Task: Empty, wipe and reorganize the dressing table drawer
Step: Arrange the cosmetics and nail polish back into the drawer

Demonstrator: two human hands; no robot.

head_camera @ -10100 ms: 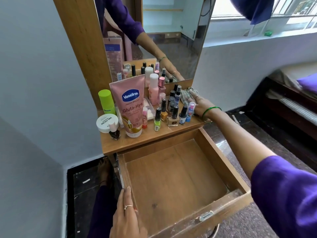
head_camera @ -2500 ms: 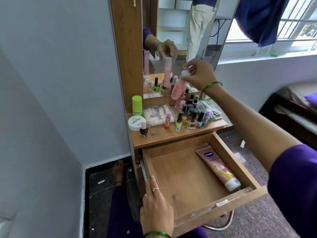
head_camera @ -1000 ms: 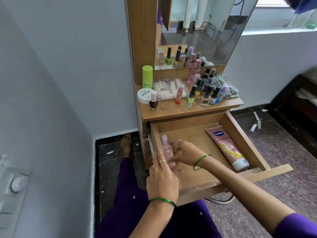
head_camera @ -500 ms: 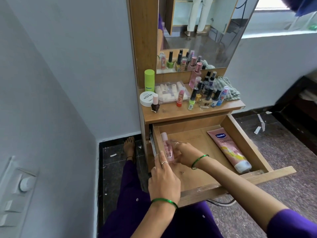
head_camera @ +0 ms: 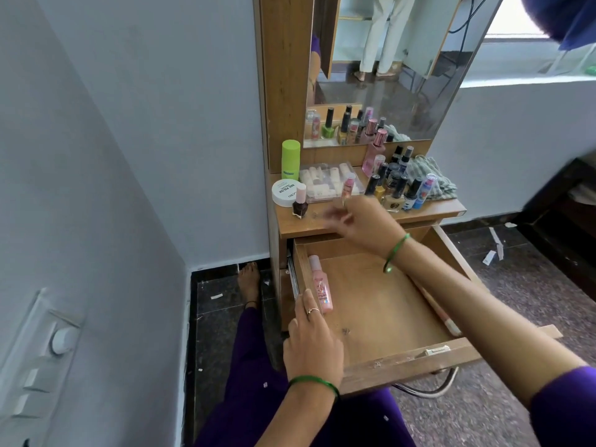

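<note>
Grey walls are flanking a narrow wooden dressing table (head_camera: 287,91) with a mirror (head_camera: 387,69) standing on the far side.

Right hand (head_camera: 364,224): hovering over the near edge of the tabletop (head_camera: 325,225), above the far rim of the drawer. Its fingers (head_camera: 332,217) are motion-blurred, pointing left; whether they are apart or pinching anything cannot be told. Green bangle (head_camera: 396,251) is sitting on the wrist.

Left hand (head_camera: 312,343): resting on the left wall of the open drawer (head_camera: 387,304), near the front corner. Its fingers (head_camera: 306,304) are lying straight and together along the wall, gripping nothing, with a ring showing on one.

Pink bottle (head_camera: 320,285) is lying flat inside the drawer, tight against the left wall, cap toward the far end, just beside the left fingertips. Pink tube (head_camera: 442,312) is lying along the right wall, mostly hidden by the right forearm.

Tabletop, left to right: green bottle (head_camera: 290,159) standing upright at the far left; white round tin (head_camera: 285,193) in front of it; dark nail polish (head_camera: 300,204) standing just beside the tin; clear plastic box (head_camera: 329,182); cluster of small bottles (head_camera: 393,185) standing upright; checked cloth (head_camera: 430,180) lying bunched at the far right.

Dark speckled floor (head_camera: 532,285) is showing to the right of the drawer.
</note>
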